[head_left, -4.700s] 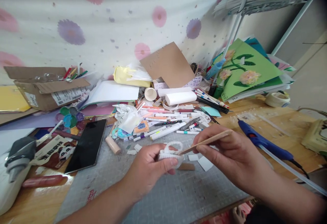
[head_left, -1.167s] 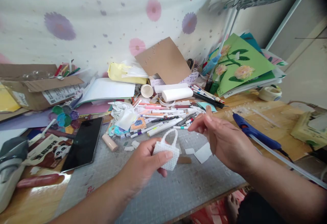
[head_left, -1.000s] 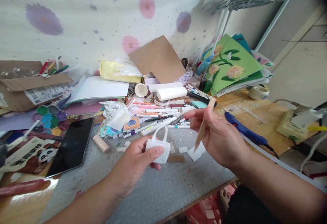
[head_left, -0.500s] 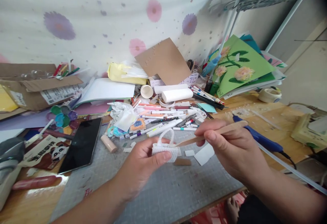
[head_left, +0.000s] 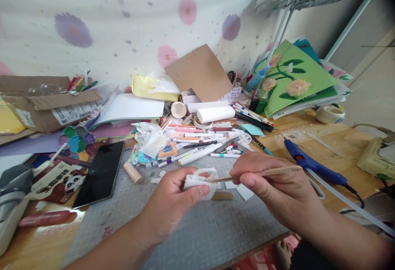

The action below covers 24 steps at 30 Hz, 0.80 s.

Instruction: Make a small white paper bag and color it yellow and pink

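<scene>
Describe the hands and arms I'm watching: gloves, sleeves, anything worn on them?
Left hand and right hand are ungloved. Both forearms are bare as far as they show, with no sleeve in view. I see no watch, bracelet or ring.

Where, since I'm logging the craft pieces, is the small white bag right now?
In the head view, the white bag is just below centre, held in the left hand; the right hand holds a wooden stick at its right side.
</scene>
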### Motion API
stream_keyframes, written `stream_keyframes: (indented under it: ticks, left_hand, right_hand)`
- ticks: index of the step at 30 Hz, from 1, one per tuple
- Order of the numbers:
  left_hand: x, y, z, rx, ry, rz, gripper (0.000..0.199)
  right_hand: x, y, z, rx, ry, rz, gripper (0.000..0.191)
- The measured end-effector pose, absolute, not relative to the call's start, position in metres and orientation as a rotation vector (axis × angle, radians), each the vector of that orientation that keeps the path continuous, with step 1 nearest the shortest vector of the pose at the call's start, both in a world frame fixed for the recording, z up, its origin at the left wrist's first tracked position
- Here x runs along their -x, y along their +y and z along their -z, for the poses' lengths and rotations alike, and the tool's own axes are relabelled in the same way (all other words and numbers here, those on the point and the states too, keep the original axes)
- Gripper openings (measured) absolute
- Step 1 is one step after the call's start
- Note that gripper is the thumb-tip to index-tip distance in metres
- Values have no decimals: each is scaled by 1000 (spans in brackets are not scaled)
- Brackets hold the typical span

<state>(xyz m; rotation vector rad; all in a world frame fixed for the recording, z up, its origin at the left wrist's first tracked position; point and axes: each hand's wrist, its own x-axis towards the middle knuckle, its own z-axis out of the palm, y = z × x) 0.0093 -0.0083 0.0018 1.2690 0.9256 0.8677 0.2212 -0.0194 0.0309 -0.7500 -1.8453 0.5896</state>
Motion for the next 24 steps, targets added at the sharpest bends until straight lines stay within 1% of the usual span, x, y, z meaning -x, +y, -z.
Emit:
stream_keyframes:
  ticks: [3, 7, 11, 14, 16, 17, 22, 24]
  left_hand:
    - [-9, -9, 2, -1192, 912, -901, 16]
    - [-9, -10, 5, -1085, 942, -933, 17]
    - [-11, -9, 4, -1077, 1008, -934, 17]
    - [-13, -5, 3, -1031, 1040, -984, 18]
    - [-14, -2, 4, -990, 1044, -1024, 21]
    - [-15, 0, 4, -967, 1041, -1039, 24]
    - [-13, 7, 10, -900, 1034, -1095, 29]
    - [-12, 8, 10, -915, 1026, -1117, 29]
  right_hand:
    - [-221, -20, -27, 809, -1732, -685, 14]
    - [-223, -17, -21, 850, -1376, -824, 17]
    - [-228, -11, -16, 900, -1311, -779, 20]
    - [-235, -7, -13, 957, -1475, -665, 18]
    - [-241, -5, -10, 987, -1667, -538, 16]
    - [-244, -4, -9, 986, -1797, -458, 18]
    - [-263, -3, 4, 1039, -2622, 75, 44]
    - [-269, -7, 7, 1095, -2775, 169, 56]
